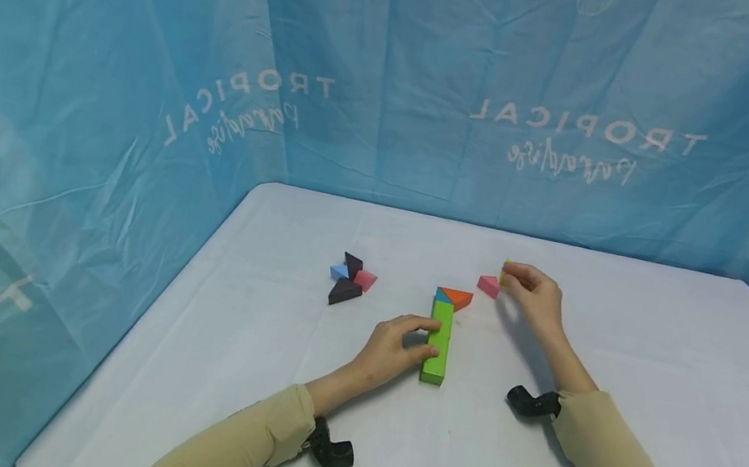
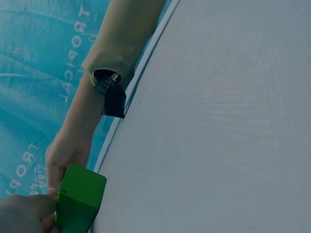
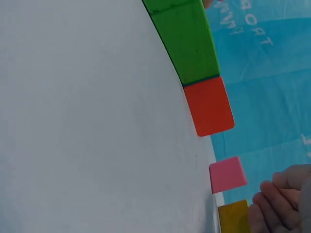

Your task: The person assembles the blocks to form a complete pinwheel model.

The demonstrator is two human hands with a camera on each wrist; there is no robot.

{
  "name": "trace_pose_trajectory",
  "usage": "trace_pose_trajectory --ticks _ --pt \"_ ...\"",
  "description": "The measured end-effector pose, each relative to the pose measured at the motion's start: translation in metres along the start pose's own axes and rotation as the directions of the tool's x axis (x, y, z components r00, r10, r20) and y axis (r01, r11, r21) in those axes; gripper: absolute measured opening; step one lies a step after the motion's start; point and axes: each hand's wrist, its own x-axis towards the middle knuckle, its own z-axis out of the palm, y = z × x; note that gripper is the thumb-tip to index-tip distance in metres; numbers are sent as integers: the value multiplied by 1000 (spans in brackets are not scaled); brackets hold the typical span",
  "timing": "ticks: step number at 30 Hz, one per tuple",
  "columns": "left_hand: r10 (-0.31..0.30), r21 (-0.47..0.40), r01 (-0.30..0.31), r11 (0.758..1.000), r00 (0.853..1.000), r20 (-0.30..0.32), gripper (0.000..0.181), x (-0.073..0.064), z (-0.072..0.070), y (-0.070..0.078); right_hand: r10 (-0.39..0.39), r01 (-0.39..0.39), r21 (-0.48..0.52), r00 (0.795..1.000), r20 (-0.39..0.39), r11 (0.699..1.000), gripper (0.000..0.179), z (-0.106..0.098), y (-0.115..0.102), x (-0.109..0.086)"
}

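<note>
My left hand [image 1: 392, 352] reaches in from the left, its thumb and index fingertips touching a long green block [image 1: 438, 343]; in the left wrist view the fingers meet the near side of the green block [image 2: 80, 199]. At its far end stand a small blue triangular block [image 1: 442, 295] and an orange triangular block [image 1: 459, 298], against each other. Farther right, my right hand [image 1: 538, 298] pinches a small yellow block [image 3: 233, 217], mostly hidden by the fingers in the head view. A pink block [image 1: 488, 285] lies just left of it, apart from the orange one.
Left of the green block lies a loose cluster: black triangular blocks [image 1: 346, 291], a light blue block [image 1: 339, 271] and a pink-red block [image 1: 365, 280]. A white-covered table [image 1: 261, 380] carries everything. Blue printed curtains [image 1: 407, 41] hang behind and at the sides.
</note>
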Motion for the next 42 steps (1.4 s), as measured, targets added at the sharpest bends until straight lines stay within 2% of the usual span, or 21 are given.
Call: trace_pose_trajectory --ticks 4,10,22,30,37,42 --pt "2 6 -2 1000 1000 1 40 0 0 0 15 -16 -104 1000 -14 994 29 6 12 2" --pt "8 8 -8 1000 1000 -4 41 0 -1 0 40 -27 -165 996 79 986 33 11 19 5" --pt "32 16 -32 999 999 -24 40 1 0 1 40 -19 -160 991 126 987 33 18 20 12" --pt "14 6 -14 1000 1000 -8 41 0 -1 2 48 -22 -162 986 159 987 31 20 19 15" --pt "13 14 -13 1000 1000 -10 41 1 0 1 50 -27 -145 986 158 989 33 20 21 16" --pt "0 6 0 1000 1000 -4 41 1 0 1 79 -52 -131 975 207 990 38 17 22 15"
